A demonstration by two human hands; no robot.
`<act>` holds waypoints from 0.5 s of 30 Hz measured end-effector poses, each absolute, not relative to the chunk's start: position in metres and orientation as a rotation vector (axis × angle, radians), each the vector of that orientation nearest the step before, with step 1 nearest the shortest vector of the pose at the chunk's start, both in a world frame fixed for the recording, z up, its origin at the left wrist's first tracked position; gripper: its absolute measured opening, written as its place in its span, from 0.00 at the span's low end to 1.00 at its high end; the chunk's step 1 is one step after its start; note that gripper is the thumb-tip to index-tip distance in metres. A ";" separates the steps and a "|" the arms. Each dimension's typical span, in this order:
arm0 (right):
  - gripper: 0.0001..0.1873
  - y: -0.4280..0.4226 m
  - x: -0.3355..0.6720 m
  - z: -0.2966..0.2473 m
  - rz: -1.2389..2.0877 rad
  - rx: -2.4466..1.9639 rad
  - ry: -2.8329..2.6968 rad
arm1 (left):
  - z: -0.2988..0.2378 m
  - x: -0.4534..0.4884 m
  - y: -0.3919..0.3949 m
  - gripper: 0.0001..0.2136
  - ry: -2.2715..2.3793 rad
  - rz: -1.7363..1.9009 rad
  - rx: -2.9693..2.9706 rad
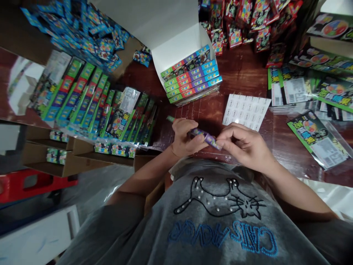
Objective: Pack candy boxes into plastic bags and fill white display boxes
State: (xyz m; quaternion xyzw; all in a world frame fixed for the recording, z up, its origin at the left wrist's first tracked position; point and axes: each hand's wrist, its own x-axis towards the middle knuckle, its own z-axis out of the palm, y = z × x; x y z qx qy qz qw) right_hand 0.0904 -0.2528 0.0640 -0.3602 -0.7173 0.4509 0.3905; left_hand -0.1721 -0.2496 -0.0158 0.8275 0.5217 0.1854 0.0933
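My left hand is wrapped round a slim printed box, tilted down to the right. Its purple part shows on one side of the fingers, and a green end pokes out beyond them; the middle is hidden by the hand. At the purple end, the thumb and forefinger of my right hand are pinched together on the box's tip. Just beyond my right hand lies a white sheet of round clear stickers. Past my left hand, a white carton holds a stack of similar slim boxes.
At left, wrapped slim boxes stand in a row near the table edge. Blue packets are heaped behind them, red packets at the back. Flat printed plastic sleeves lie at right. A red stool stands below left.
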 end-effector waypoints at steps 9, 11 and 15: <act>0.08 -0.251 0.090 0.072 0.706 -1.191 -1.635 | 0.034 -0.119 -0.227 0.41 2.000 0.577 2.362; 0.09 -0.253 0.088 0.079 0.958 -1.155 -1.570 | 0.027 -0.119 -0.219 0.42 2.024 0.624 2.298; 0.18 -0.253 0.070 0.076 1.454 -1.066 -1.431 | 0.019 -0.110 -0.215 0.35 2.056 0.712 2.255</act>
